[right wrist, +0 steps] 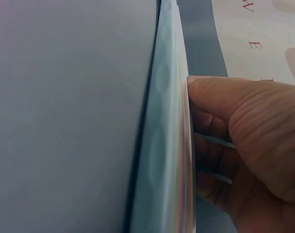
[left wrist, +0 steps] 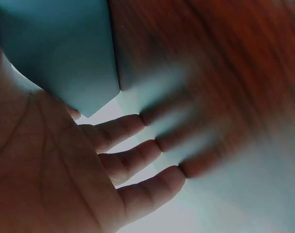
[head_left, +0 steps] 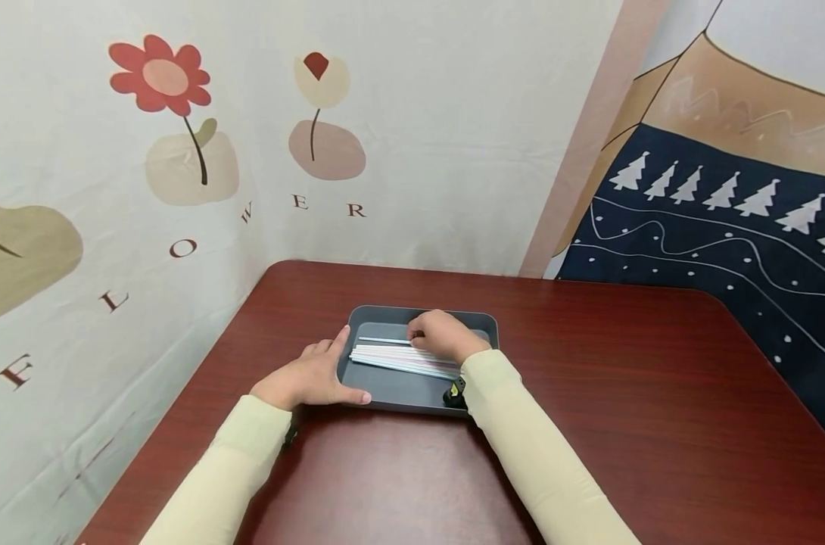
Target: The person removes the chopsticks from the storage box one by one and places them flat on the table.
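A shallow dark grey tray (head_left: pixel 406 395) lies on the table, holding a flat bundle of long, thin pastel paper strips (head_left: pixel 395 358). One separate pale strip (head_left: pixel 381 341) lies along the bundle's far side. My right hand (head_left: pixel 443 333) is over the tray with curled fingers, and that separate strip runs into them. In the right wrist view, the thumb (right wrist: pixel 210 92) meets the bundle's edge, while the other fingertips are partly hidden behind it. My left hand (head_left: pixel 313 378) rests at the tray's left end, its thumb along the near rim and its fingers spread.
The reddish-brown table (head_left: pixel 624 393) extends around the tray on every side. Behind it hangs a pale cloth (head_left: pixel 440 204) with printed flowers and letters. A dark blue cloth (head_left: pixel 698 227) with white trees hangs at the right. A wrist camera (head_left: pixel 456 392) sits below the right wrist.
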Tool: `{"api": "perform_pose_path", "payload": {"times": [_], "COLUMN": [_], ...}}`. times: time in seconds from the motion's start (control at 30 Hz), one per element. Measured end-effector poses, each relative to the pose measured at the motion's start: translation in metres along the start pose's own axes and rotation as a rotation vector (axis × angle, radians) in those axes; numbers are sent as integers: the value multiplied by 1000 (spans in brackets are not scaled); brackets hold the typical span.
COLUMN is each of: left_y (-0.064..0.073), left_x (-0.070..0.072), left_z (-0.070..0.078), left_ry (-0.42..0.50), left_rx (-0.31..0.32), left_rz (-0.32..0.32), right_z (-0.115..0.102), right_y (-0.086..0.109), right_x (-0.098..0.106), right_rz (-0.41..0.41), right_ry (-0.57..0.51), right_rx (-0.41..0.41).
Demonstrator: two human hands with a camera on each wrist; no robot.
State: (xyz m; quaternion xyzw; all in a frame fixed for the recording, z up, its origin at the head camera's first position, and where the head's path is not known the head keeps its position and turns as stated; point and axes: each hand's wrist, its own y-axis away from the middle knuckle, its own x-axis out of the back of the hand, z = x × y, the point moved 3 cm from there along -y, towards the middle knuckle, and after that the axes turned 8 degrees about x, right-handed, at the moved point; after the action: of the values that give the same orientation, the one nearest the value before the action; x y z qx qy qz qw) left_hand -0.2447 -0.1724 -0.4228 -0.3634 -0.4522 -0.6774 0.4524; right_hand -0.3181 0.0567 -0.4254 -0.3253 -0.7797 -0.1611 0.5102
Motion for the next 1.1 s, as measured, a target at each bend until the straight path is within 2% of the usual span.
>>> {"api": "perform_pose_path", "payload": {"times": [0.2, 0.37, 0.57, 0.73, 1.1], "left_y": [0, -2, -2, -1, 0], "left_x": [2, 3, 1, -1, -1], "left_z": [-1, 2, 2, 2, -2], "left_ry": [-38, -31, -17, -16, -12], "left_rx": [-7, -33, -40, -34, -26], "left_rz": [14, 10, 10, 6, 14], "right_z": [-1, -1, 0, 1, 7], "right_y": [-1, 3, 6, 7, 6], "right_x": [2, 5, 6, 8, 11], "right_rz": [31, 34, 5, 5, -3], "right_ry": [62, 63, -3, -107, -315], "right_rx": [16, 15, -28, -80, -116]}}
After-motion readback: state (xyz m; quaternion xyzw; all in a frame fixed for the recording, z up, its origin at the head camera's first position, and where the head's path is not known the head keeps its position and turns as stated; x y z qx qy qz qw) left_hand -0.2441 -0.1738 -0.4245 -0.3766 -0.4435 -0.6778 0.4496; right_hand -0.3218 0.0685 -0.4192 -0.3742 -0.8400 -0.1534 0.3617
